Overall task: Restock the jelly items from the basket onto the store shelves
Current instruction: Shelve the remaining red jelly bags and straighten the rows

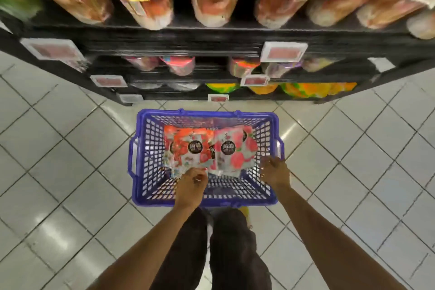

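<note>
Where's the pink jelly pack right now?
Head view: the pink pack lies in the blue basket on the floor, right of the red pack, with the right hand just off its near right corner.

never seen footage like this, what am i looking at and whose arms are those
No machine here: a person wears one camera on the head, looking down, so the two arms are their own. A blue basket stands on the tiled floor before dark store shelves of blurred packets. In it lie a red jelly pouch and a pink jelly pouch. The left hand pinches the red jelly pouch's near edge. The right hand hangs open over the basket's right side, holding nothing.
</note>
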Tool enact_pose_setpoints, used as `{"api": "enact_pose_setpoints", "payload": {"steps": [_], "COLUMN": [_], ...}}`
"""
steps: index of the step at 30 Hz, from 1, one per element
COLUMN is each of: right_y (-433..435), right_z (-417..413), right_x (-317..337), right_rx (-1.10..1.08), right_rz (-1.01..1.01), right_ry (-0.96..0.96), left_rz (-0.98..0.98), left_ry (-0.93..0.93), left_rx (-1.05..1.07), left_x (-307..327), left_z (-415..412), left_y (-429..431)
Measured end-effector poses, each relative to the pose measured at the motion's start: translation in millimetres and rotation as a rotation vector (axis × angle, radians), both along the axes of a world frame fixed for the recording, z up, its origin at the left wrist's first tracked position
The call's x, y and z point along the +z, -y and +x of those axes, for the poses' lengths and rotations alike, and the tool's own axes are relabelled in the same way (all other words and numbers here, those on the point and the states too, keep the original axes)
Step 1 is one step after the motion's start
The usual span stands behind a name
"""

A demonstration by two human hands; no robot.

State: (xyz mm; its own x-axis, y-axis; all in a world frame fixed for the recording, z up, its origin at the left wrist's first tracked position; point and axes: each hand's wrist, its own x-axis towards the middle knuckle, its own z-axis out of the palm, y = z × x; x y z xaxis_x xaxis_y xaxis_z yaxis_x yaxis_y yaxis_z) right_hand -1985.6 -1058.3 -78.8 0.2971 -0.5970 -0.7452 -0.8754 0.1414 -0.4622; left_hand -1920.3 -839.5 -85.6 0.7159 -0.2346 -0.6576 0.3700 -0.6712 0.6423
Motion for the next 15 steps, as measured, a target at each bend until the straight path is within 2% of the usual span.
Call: {"api": "enact_pose_setpoints", "payload": {"steps": [3, 5, 10, 13, 15], "right_y": [11.9, 16.6, 19.3, 8.4, 0.6], "right_z": [-2.0, 2.9, 33.0, 47.9, 53.7], "right_x": [-83.0, -131.6, -227.4, -254.4, -265.0], "right_rx": [0.066, 0.184, 0.467, 0.687, 0.769], "right_rz": [-0.028, -0.079, -0.355, -0.494, -0.517], "right_ry": [-0.05, -0.033, -0.088, -0.268, -0.391], "left_rz": [0.059, 0.066, 0.151, 0.253, 0.196], "left_ry": [-0.236, -0.36, -0.368, -0.347, -0.436], "left_rx": [0.252, 0.363, 0.208, 0.093, 0.073], "left_x": [-83.8, -137.1, -241.6, -269.8, -281.7], "left_z": [-4.0, -3.2, -1.6, -4.0, -5.2], "left_y": [28.1, 46.5, 92.0, 110.9, 112.7]}}
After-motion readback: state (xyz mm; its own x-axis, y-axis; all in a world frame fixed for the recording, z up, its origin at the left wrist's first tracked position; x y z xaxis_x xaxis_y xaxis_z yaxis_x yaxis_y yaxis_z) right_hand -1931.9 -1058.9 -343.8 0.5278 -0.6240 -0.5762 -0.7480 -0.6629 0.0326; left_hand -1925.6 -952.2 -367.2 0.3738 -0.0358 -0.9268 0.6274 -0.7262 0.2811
